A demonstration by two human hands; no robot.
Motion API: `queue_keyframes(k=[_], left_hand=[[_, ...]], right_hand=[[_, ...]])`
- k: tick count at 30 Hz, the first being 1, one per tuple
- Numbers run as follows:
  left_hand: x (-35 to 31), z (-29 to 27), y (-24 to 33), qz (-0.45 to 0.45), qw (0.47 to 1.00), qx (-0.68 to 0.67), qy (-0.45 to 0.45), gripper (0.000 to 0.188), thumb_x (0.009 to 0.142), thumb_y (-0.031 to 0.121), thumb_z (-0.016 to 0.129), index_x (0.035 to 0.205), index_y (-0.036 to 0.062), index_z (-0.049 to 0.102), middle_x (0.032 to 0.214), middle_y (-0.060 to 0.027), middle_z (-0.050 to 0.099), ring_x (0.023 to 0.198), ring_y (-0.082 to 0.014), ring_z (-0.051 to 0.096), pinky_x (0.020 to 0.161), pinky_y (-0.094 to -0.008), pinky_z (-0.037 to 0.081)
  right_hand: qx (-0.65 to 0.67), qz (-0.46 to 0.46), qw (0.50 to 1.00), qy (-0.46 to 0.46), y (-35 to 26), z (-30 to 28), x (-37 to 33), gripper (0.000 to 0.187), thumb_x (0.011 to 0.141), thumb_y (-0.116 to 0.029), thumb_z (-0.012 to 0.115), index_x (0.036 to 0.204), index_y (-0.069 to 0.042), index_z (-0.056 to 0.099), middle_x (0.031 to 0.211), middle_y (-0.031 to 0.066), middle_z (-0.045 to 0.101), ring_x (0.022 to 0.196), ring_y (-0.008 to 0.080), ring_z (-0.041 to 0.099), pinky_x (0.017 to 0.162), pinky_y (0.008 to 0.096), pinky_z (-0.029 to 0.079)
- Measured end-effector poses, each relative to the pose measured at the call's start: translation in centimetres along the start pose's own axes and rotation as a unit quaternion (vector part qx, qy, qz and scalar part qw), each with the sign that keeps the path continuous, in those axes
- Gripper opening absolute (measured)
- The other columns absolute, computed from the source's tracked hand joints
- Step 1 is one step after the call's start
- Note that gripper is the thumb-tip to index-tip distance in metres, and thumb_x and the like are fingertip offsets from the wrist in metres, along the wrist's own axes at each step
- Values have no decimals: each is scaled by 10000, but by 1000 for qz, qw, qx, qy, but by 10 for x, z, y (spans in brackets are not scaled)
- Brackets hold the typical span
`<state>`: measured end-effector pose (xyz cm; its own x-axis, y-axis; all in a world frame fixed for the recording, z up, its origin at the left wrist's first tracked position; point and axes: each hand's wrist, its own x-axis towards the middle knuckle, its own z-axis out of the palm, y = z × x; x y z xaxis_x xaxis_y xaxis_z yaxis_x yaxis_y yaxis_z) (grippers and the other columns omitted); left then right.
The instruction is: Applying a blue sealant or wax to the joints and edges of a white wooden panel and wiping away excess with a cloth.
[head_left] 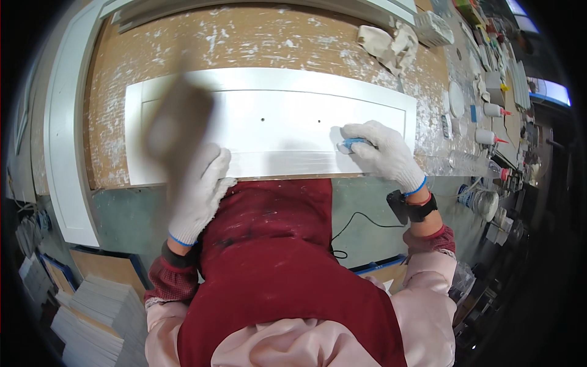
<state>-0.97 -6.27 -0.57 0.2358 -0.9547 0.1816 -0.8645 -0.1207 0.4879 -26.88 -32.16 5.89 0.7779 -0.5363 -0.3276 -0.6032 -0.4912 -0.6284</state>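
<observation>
The white panel [238, 104] lies flat at the near edge of the tabletop [257, 46], seemingly for easy reach; the grip of your right hand [386, 150] pinches a small blue piece [353, 142] at its surface; your left hand [205, 192] lies by the near edge, perhaps steadying it, but I cannot tell whether that grip is closed. No writing can be read.

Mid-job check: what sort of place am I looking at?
Probably a woodworking or panel-finishing workshop: a white framed panel lies on a workbench streaked with white, white squeeze bottles with red tips sit at right, and pale boards are stacked at lower left.
</observation>
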Motion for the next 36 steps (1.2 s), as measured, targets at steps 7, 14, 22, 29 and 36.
queue_keyframes(k=[7, 14, 22, 29, 36], left_hand=[[-11, 15, -11, 6, 994, 111, 20, 581, 725, 266, 773, 1266, 108, 631, 1277, -79, 597, 1208, -321, 533, 1065, -469, 417], [-13, 21, -19, 7, 993, 114, 37, 585, 752, 302, 754, 1295, 133, 614, 1253, -86, 591, 1185, -321, 537, 1036, -466, 424], [-5, 14, -34, 35, 994, 102, -22, 663, 705, 264, 790, 1295, 61, 565, 1255, -143, 566, 1195, -360, 513, 1041, -451, 401], [1, 13, -30, 50, 994, 99, -6, 560, 754, 270, 755, 1255, 77, 597, 1194, -127, 588, 1139, -349, 534, 995, -448, 419], [2, 12, -26, 50, 994, 101, 11, 519, 882, 434, 636, 1269, 88, 631, 1164, -114, 600, 1074, -338, 571, 936, -457, 456]], right_hand=[[-21, 99, 991, 86, 72, -33, -46, 307, 867, -154, 632, 1152, -54, 686, 1091, 155, 695, 1019, 280, 671, 902, 347, 522], [-121, 131, 970, 167, 109, -58, -77, 308, 879, -155, 633, 1158, -33, 677, 1064, 181, 701, 966, 290, 689, 870, 352, 528], [-54, 131, 942, 304, 107, -64, -65, 366, 874, -231, 640, 1179, -33, 670, 1035, 188, 696, 930, 281, 685, 825, 379, 523], [-117, 138, 931, 316, 102, -50, -26, 368, 880, -267, 615, 1197, -85, 656, 1050, 214, 677, 980, 370, 651, 865, 407, 505], [-118, 111, 941, 296, 105, -49, -26, 331, 883, -262, 602, 1159, -86, 655, 1017, 221, 657, 1001, 387, 627, 864, 428, 492]])
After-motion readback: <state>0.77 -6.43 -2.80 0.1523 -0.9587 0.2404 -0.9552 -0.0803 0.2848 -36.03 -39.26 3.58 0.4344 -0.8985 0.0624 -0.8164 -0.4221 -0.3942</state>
